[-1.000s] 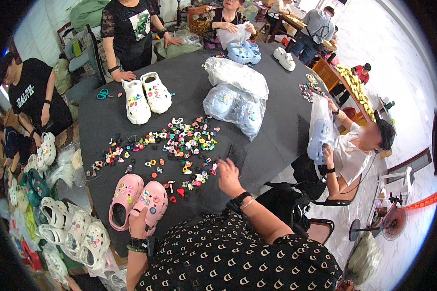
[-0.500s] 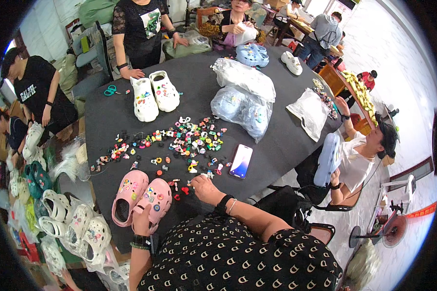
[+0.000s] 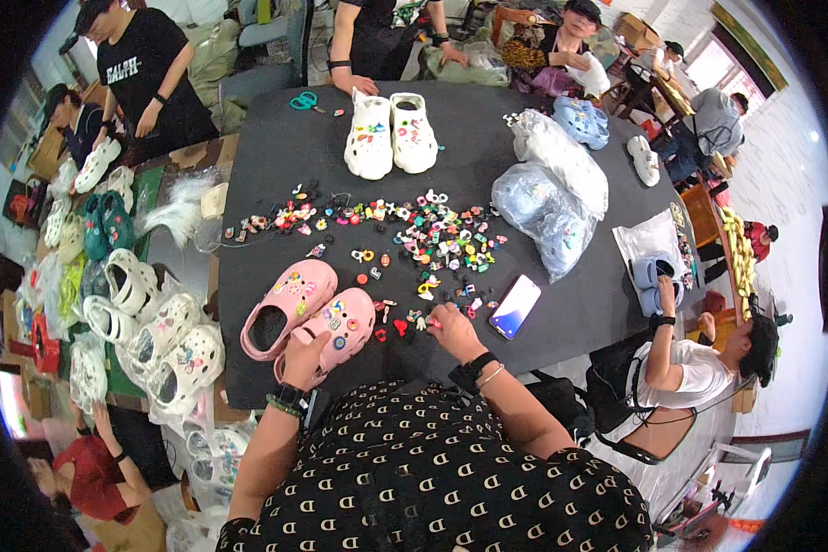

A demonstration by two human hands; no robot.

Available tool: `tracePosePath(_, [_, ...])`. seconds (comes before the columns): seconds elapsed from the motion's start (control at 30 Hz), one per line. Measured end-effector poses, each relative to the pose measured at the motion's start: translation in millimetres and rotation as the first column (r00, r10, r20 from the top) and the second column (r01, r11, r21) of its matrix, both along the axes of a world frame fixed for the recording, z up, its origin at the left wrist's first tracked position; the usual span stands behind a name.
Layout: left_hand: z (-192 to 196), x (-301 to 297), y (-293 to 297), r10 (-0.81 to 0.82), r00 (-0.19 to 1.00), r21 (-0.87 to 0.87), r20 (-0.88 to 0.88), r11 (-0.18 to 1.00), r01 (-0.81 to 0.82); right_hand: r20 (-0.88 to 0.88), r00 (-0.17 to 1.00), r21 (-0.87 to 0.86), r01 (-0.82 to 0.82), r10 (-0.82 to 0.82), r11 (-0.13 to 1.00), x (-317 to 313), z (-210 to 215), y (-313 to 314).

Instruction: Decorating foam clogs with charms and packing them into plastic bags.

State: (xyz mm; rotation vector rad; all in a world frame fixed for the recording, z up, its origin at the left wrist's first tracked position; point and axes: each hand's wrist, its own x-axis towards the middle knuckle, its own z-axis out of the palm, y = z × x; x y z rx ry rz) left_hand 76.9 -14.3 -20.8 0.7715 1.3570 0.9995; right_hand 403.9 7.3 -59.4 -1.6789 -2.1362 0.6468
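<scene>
A pair of pink clogs point(image 3: 296, 287) with colourful charms on their tops stands on the near left of the dark table. My left hand point(image 3: 305, 357) grips the heel of the right-hand pink clog point(image 3: 348, 317), thumb over the opening. My right hand point(image 3: 456, 333) is down at the near edge of a spread of small shoe charms point(image 3: 446, 241), its fingertips pinched together; whatever they hold is too small to make out. Red charms point(image 3: 400, 327) lie just left of those fingers. To the right of this hand rests a phone point(image 3: 516, 307) with its screen lit.
White clogs point(image 3: 414, 138) with charms stand at the far side, near teal scissors point(image 3: 304, 101). Bagged clogs point(image 3: 547, 216) lie right of the charms. Co-workers surround the table; one at the right handles blue clogs point(image 3: 655, 274). Wrapped white clogs point(image 3: 184, 359) are piled at left.
The view has swung, so the table sits farther right and higher. My right hand has shifted slightly among the charms; my left still grips the clog. The right co-worker's blue clogs are now over the table edge.
</scene>
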Motion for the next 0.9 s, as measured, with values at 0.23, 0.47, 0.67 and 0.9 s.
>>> tracePosePath(0.23, [3, 4, -1, 0.05, 0.997, -0.039, 0.066, 0.998, -0.048, 0.009, 0.996, -0.027, -0.092, 0.092, 0.995, -23, 8, 24])
tracePosePath(0.47, [-4, 2, -1, 0.045, 0.998, -0.029, 0.053, 0.999, -0.043, 0.039, 0.979, -0.065, -0.195, 0.198, 0.979, -45, 7, 31])
tracePosePath(0.67, [-6, 2, -1, 0.076, 0.992, -0.03, 0.099, 0.997, -0.074, 0.055, 0.977, -0.059, -0.205, 0.208, 0.977, -63, 11, 35])
tracePosePath(0.9, [-9, 2, 0, 0.095, 0.993, -0.009, 0.074, 0.995, -0.095, 0.061, 0.979, -0.076, -0.191, 0.195, 0.979, -88, 5, 52])
